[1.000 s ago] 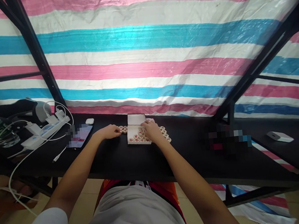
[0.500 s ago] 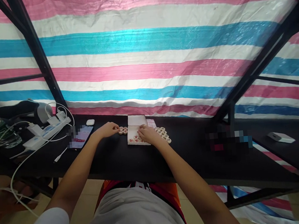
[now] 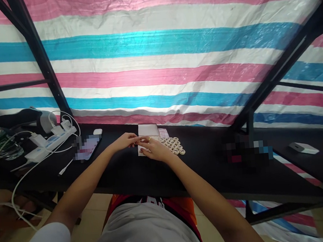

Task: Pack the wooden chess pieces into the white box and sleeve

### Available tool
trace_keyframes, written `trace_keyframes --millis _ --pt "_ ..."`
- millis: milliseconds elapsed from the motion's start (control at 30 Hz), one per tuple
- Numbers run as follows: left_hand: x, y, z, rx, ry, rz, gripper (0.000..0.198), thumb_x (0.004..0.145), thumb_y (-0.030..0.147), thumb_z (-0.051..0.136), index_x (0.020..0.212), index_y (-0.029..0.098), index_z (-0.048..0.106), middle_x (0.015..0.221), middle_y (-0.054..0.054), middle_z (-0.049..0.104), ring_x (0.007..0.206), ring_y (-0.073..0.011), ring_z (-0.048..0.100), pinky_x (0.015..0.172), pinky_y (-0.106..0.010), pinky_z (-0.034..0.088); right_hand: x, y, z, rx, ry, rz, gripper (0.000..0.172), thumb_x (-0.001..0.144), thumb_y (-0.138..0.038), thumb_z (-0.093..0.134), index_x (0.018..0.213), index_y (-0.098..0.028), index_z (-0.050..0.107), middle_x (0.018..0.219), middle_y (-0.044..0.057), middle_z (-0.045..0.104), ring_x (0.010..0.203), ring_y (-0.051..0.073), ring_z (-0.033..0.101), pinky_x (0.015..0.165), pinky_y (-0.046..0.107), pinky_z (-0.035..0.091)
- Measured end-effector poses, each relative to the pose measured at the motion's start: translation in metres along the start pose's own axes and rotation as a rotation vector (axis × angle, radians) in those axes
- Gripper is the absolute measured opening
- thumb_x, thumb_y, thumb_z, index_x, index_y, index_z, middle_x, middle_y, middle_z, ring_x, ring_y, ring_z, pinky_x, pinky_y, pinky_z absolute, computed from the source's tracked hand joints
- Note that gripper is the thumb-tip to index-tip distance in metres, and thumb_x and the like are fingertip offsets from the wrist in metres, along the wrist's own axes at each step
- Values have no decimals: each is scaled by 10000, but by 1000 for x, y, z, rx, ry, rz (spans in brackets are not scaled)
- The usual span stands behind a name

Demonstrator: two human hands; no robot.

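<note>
Round Chinese chess pieces [image 3: 176, 151] sit just right of the open white box [image 3: 147, 130]. The left hand [image 3: 128, 140] and right hand [image 3: 152, 148] meet at its left edge, fingers bent; whether either pinches a piece can't be told. They seem to be handling pieces, which calls for gentle fingers. The black table [image 3: 132, 176] also has a phone [image 3: 91, 146] and power strip [image 3: 50, 145]; a striped sheet [image 3: 154, 42] hangs behind.

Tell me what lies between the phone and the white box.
In the head view, the left hand is over the black tabletop between the phone and the white box.
</note>
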State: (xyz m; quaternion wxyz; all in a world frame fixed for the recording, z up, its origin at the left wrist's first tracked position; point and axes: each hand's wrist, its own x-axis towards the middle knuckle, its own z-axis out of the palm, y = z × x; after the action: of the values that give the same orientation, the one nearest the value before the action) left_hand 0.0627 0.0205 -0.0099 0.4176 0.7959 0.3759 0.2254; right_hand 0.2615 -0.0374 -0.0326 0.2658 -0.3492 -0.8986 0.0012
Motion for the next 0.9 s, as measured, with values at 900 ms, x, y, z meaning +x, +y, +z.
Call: trace_keyframes --millis 900 --pt "-14 -24 -46 371 -139 -356 405 597 550 635 745 186 537 678 -9 612 593 -143 543 526 -230 394 -17 62 -6 50 173 404 287 832 -237 486 1079 -201 628 1069 85 589 1035 222 536 921 381 423"
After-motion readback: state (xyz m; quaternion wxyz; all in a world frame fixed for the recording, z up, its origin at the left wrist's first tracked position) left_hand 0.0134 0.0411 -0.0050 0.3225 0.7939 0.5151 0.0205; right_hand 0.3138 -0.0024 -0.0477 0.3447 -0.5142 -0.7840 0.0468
